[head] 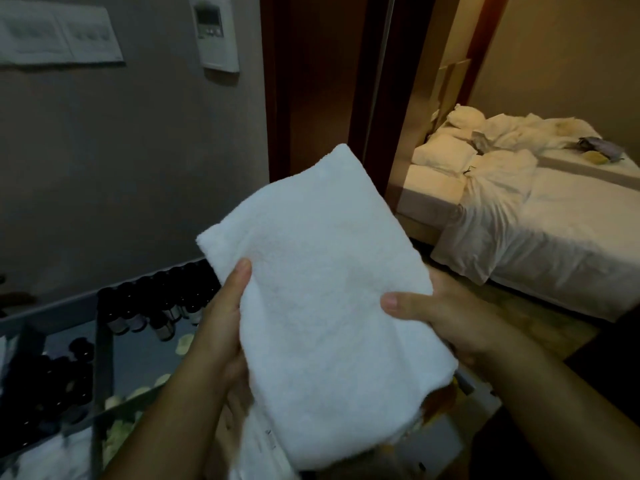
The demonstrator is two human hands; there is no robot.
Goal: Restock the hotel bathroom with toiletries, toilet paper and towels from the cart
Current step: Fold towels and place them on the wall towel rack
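This is a hotel guest room, seen from its entrance passage. A dark wooden door frame [277, 98] stands in the middle. Right of the door frame and beyond it lies an unmade bed [554, 220], its white sheets rumpled and its pillows [440, 154] heaped at the head. Left of the door frame, a white climate control panel [214, 32] and a printed notice [59, 36] hang on the grey wall. Below and left of the door frame, a housekeeping cart [104, 341] carries rows of small dark bottles [162, 306]. A folded white towel [325, 306] shows below the door frame.
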